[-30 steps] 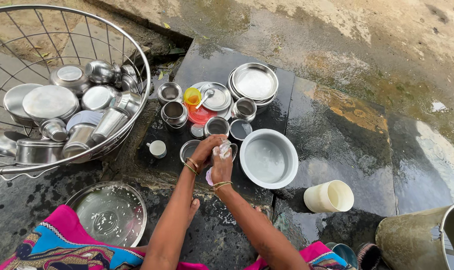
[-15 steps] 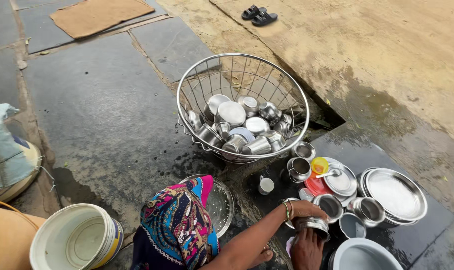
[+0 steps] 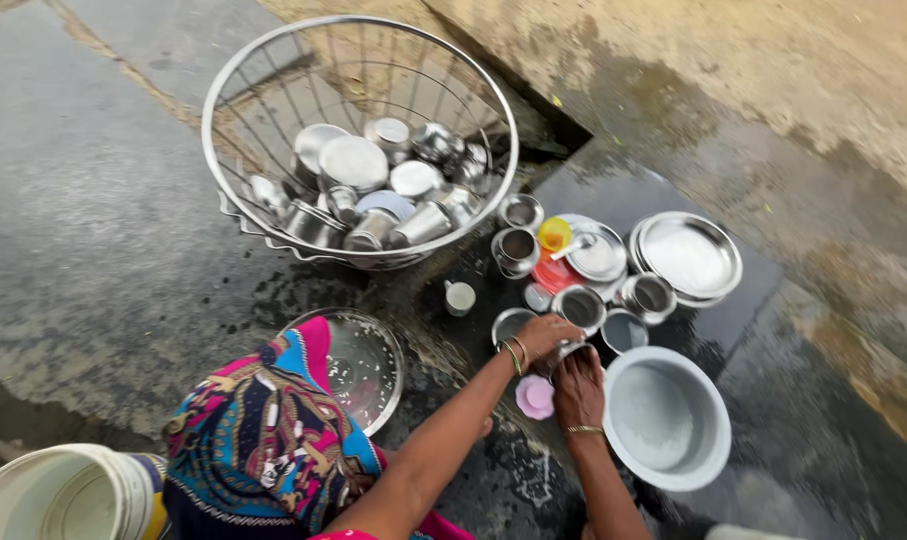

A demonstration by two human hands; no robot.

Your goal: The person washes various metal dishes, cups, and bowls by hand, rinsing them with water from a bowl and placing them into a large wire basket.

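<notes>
My left hand [image 3: 544,335] and my right hand [image 3: 578,388] are closed together on a small steel cup [image 3: 566,353], low over the wet stone slab. A pink round scrub pad [image 3: 535,397] lies on the slab just left of my right hand. A small steel bowl [image 3: 512,324] sits right beside my left wrist. Behind my hands stand steel tumblers [image 3: 583,304], a small bowl [image 3: 624,329] and a stack of steel plates [image 3: 690,256].
A large wire basket [image 3: 274,70] with several washed steel vessels stands at the upper left. A big pale basin [image 3: 664,417] is to the right of my hands. A steel plate with water [image 3: 359,362] and a white bucket [image 3: 69,495] are at the left.
The view has swung back to the right and down. My hands stay on the small steel cup, turning it slightly.
</notes>
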